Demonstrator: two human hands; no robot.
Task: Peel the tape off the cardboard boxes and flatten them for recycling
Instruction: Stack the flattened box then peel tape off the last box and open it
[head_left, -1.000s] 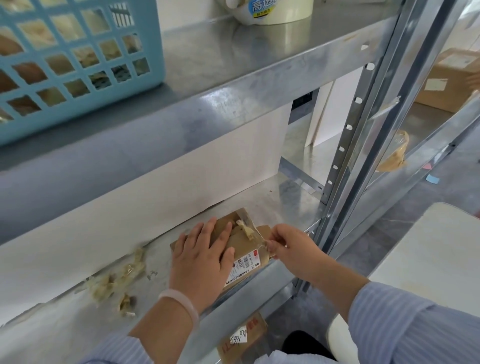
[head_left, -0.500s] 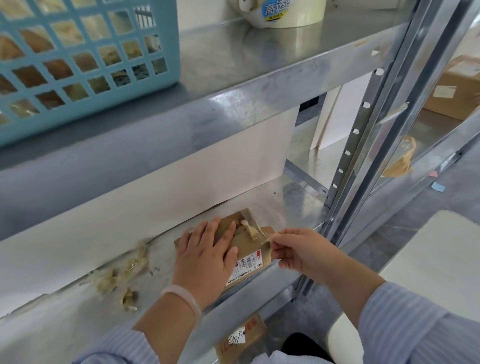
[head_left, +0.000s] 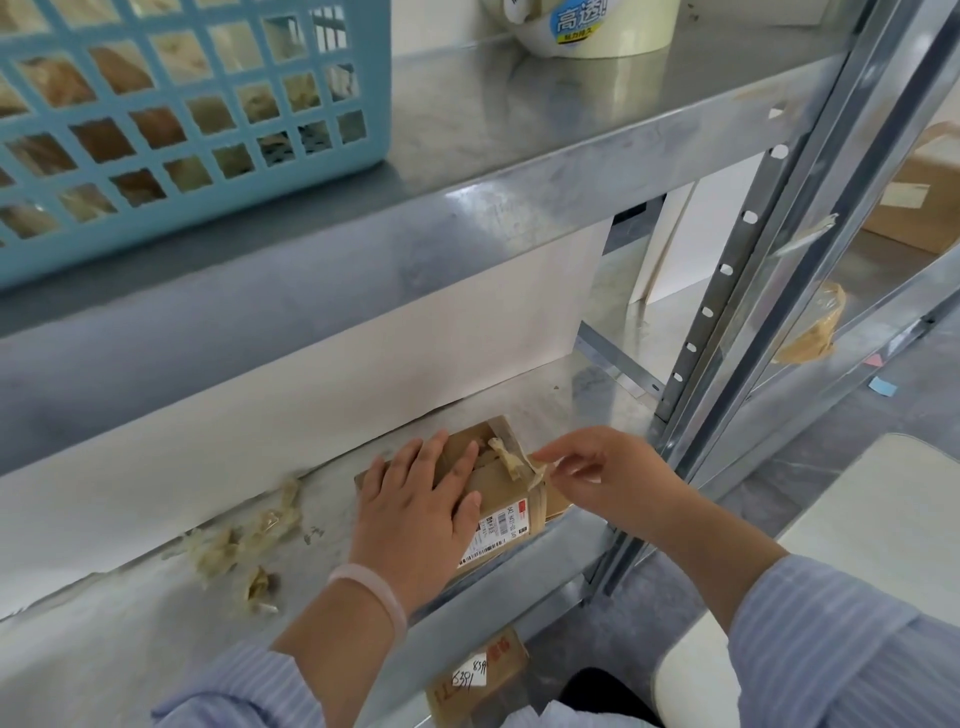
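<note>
A small brown cardboard box (head_left: 511, 486) with a white shipping label lies on the lower metal shelf (head_left: 130, 639), near its front edge. My left hand (head_left: 415, 512) presses flat on the box top, fingers straight. My right hand (head_left: 602, 475) sits at the box's right corner and pinches a strip of clear tape (head_left: 540, 462) between thumb and forefinger. A twisted loose piece of tape (head_left: 506, 457) lies on the box top. The box's left part is hidden under my left hand.
Crumpled tape scraps (head_left: 244, 545) lie on the shelf to the left. A blue basket (head_left: 176, 119) and a tape roll (head_left: 592, 26) stand on the upper shelf. The shelf upright (head_left: 727, 291) rises just right. Another box (head_left: 478, 675) sits below, more boxes (head_left: 919, 192) at far right.
My right hand has risen a little at the box's right corner, drawing the tape strip up off the cardboard. My left hand stays pressed on the box.
</note>
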